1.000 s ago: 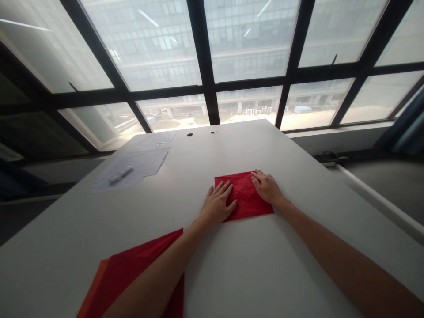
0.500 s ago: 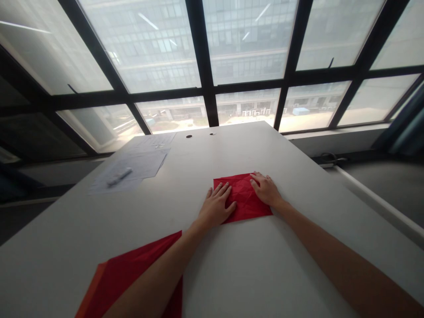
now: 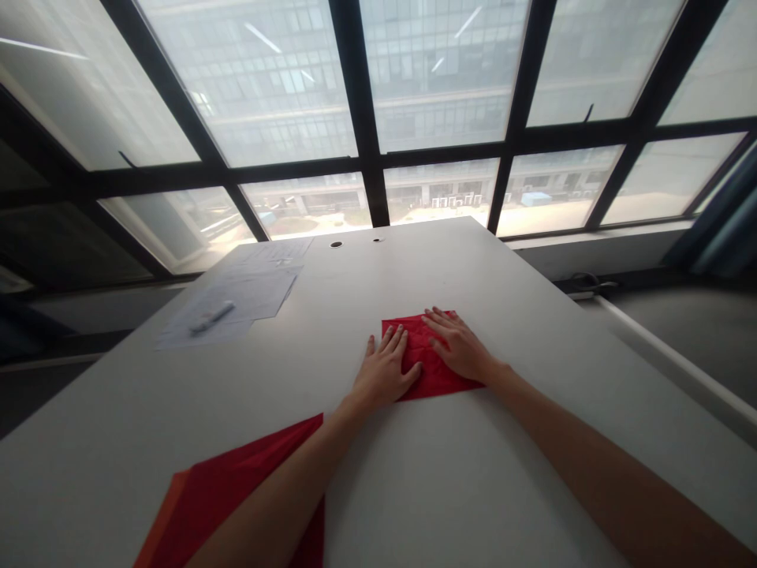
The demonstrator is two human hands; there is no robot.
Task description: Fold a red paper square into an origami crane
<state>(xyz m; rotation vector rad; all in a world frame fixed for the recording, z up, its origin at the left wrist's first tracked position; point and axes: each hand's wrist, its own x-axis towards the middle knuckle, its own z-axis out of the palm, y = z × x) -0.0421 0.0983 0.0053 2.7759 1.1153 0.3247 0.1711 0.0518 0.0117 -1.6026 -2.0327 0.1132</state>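
A creased red sheet (image 3: 438, 376), paper or thin cloth, lies flat on the white table (image 3: 378, 489). My left hand (image 3: 383, 371) rests spread over its left side, thumb pointing right. On its right half lies my right hand (image 3: 458, 343), palm down with the fingers stretched to the left. Neither hand grips the sheet. Beneath my left forearm is a larger red piece (image 3: 230, 489) with an orange edge (image 3: 162, 517); the forearm hides part of it.
White papers (image 3: 260, 293) lie at the table's far left, with a pale cylindrical object (image 3: 213, 315) on them. Two small holes, one a round hole (image 3: 337, 244), sit near the far edge. Dark-framed windows (image 3: 370, 118) stand beyond. A white rail (image 3: 674, 363) runs along the right.
My right hand has slid left across the red sheet, from its right edge towards the middle. My left hand stays in place.
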